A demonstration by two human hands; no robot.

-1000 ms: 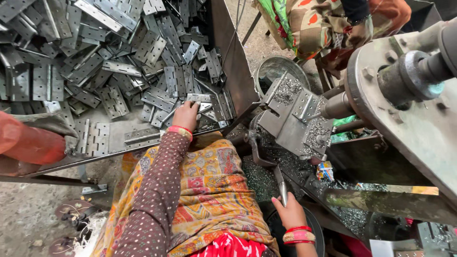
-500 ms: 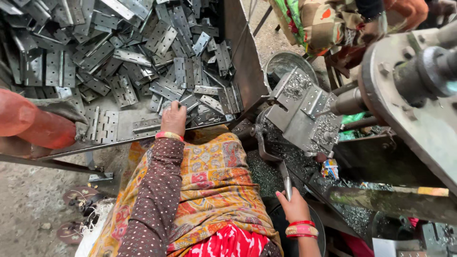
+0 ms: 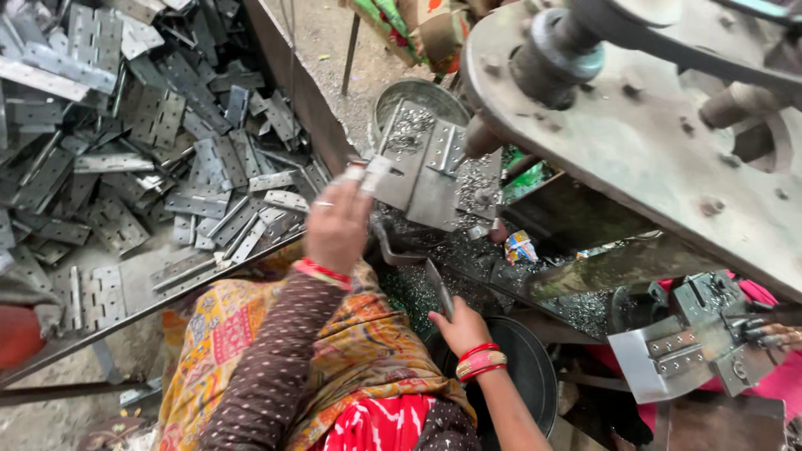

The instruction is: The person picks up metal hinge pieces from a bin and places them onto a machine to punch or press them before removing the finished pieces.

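Observation:
My left hand (image 3: 337, 227), with a ring and red bangles, is raised and holds a small perforated metal plate (image 3: 370, 174) at its fingertips, close to the slanted steel bed of the press (image 3: 422, 171). My right hand (image 3: 460, 327), with red and gold bangles, grips the lower end of a thin metal lever (image 3: 439, 288) beside the machine. Metal shavings cover the press bed and the surface below it.
A large heap of perforated metal plates (image 3: 125, 150) lies at the left behind a steel bar (image 3: 150, 305). A heavy flywheel (image 3: 660, 134) fills the upper right. Another person's hand (image 3: 773, 334) holds plates (image 3: 668, 359) at the lower right. A round metal basin (image 3: 413, 96) stands behind the press.
My left hand has left the plate heap and come right toward the press with a plate in it. My right hand has stayed on the lever. The view has closed in.

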